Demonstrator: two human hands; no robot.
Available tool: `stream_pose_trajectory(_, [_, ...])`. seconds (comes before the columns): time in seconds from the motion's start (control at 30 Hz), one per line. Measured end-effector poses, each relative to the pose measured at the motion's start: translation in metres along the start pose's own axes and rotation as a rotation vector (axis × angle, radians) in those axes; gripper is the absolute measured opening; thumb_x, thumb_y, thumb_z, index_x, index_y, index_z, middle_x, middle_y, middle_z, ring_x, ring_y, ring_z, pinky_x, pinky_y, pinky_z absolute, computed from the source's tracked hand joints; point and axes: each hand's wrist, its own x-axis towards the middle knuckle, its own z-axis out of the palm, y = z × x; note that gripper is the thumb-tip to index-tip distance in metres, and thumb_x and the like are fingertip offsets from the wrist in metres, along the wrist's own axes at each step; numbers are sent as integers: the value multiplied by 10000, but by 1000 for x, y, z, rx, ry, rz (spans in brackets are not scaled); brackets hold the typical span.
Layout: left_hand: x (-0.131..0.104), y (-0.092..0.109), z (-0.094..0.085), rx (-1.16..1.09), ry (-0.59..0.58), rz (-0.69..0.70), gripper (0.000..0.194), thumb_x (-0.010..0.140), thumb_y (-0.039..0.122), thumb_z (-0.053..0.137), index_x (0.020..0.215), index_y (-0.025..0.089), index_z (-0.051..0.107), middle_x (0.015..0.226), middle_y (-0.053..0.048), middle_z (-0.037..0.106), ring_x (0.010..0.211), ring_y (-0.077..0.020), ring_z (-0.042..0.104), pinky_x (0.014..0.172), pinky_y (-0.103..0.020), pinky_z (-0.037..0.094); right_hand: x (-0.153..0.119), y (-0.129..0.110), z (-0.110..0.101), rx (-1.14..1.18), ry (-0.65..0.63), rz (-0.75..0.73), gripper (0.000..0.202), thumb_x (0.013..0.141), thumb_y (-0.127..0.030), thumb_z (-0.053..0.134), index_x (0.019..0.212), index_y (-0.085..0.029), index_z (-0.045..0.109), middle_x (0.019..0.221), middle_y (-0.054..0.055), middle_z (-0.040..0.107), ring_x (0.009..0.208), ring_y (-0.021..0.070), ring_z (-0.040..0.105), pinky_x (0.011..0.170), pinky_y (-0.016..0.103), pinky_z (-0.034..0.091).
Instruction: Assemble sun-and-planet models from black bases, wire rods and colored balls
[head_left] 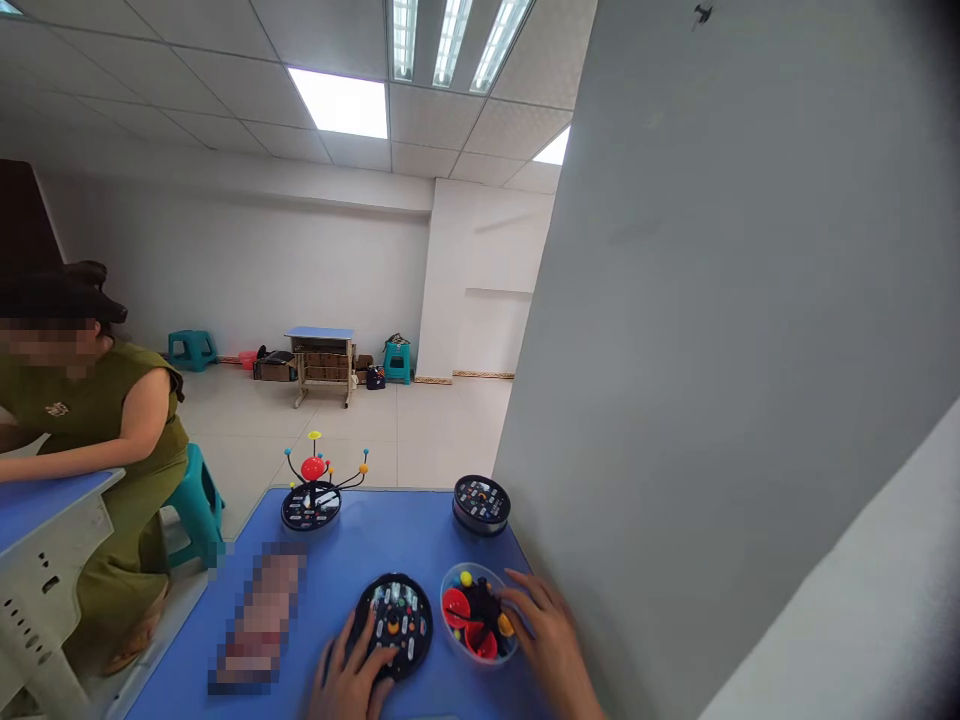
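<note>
My left hand (351, 668) lies with spread fingers on the near left edge of a round black base (406, 607), which has small printed labels and a yellow crescent at its centre. To its right stands a clear plastic bowl (457, 572) of loose parts. In it are red half-shells (456, 607), a yellow ball (466, 579), an orange piece (505, 625) and black pieces. My right hand (546, 628) is at the bowl's right rim, its fingers apart and reaching over the parts. I see nothing held in it.
An assembled planet model (313, 470) with coloured balls on black arms stands at the blue table's (360, 545) far left. Another round black base (481, 503) sits far right. A blurred flat item (259, 620) lies left. A grey wall (675, 350) borders the right; a person (97, 420) sits left.
</note>
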Motion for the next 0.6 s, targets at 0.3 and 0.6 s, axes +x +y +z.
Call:
stream_pose_trajectory(0.3, [5, -9, 1, -16, -84, 23, 355, 853, 230, 553, 1124, 403, 705, 1396, 34, 581, 1305, -318, 491, 1044, -531, 414, 58, 3, 30, -353, -335, -441, 160, 673, -101, 738, 723, -232, 659, 795, 19, 689, 783, 215, 587, 712, 333, 409])
stream_pose_trajectory(0.6, [2, -9, 4, -10, -45, 39, 384, 870, 233, 538, 1185, 408, 668, 1427, 35, 545, 1317, -324, 475, 1024, -542, 426, 61, -4, -1, -423, -235, -359, 183, 810, -34, 591, 815, -209, 645, 808, 63, 687, 774, 241, 620, 728, 363, 450])
